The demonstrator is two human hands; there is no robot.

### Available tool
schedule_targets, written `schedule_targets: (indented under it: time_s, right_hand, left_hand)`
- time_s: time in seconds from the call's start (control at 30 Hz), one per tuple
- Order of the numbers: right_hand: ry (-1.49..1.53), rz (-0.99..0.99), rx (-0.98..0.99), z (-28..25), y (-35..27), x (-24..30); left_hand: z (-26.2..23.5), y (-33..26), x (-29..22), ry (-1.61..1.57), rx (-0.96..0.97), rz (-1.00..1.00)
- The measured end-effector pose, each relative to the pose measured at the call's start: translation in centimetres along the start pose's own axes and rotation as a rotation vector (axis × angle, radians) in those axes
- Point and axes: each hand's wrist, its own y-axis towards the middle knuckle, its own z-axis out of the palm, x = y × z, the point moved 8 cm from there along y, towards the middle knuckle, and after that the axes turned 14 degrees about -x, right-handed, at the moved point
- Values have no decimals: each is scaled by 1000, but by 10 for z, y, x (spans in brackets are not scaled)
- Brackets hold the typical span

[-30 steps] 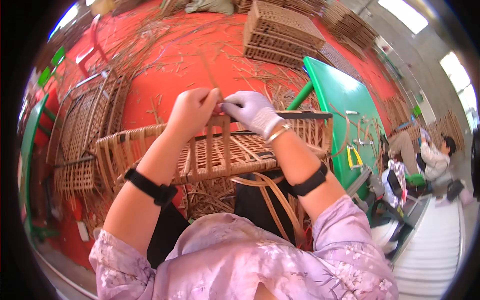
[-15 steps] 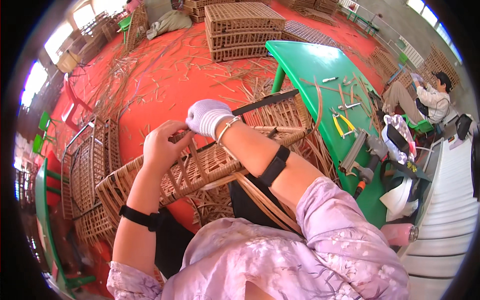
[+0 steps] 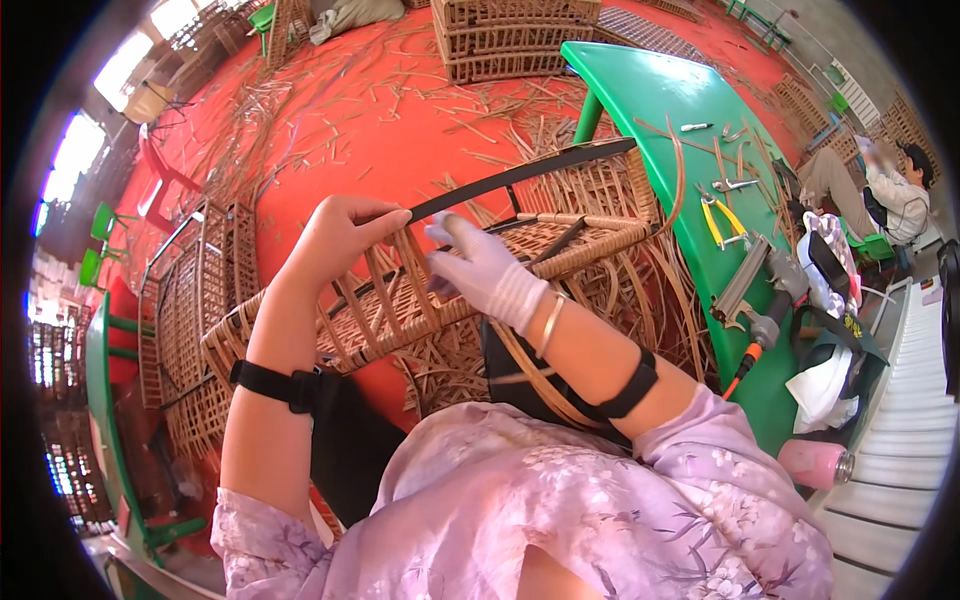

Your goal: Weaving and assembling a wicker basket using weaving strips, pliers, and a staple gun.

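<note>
Across my lap lies a half-woven wicker basket [image 3: 570, 248] with a black metal rim bar [image 3: 540, 165] and upright rattan strips. My left hand [image 3: 345, 235], bare, is closed, with thumb and forefinger pinched at the near part of the rim bar, where a rattan strip [image 3: 412, 262] reaches the fingertips. My right hand [image 3: 490, 278], in a pale glove, is just right of that strip, its fingers apart and curved toward it. Whether its hidden fingertips touch the strip I cannot tell. Long loose rattan strips [image 3: 540, 378] trail below my right wrist.
At right stands a green table [image 3: 640, 95] with yellow-handled pliers [image 3: 722, 220], a power tool [image 3: 765, 330] and a pink bottle [image 3: 815, 464]. Woven crates [image 3: 515, 40] are stacked behind. Rattan scraps litter the red floor [image 3: 320, 150]. A person [image 3: 890, 195] sits at far right.
My right hand has come away from the left, moving right and down, and its fingers have spread. My left hand has shifted right and up along the rim. The view has tilted slightly.
</note>
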Motion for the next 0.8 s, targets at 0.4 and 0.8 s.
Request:
schedule_targets:
  time_s: [0.4, 0.8]
  right_hand:
    - [-517, -465, -148, 12, -25, 34]
    - [-392, -471, -158, -1, -29, 34]
  left_hand:
    - [0, 2, 17, -15, -3, -38]
    - [-17, -38, -8, 198, -549, 359]
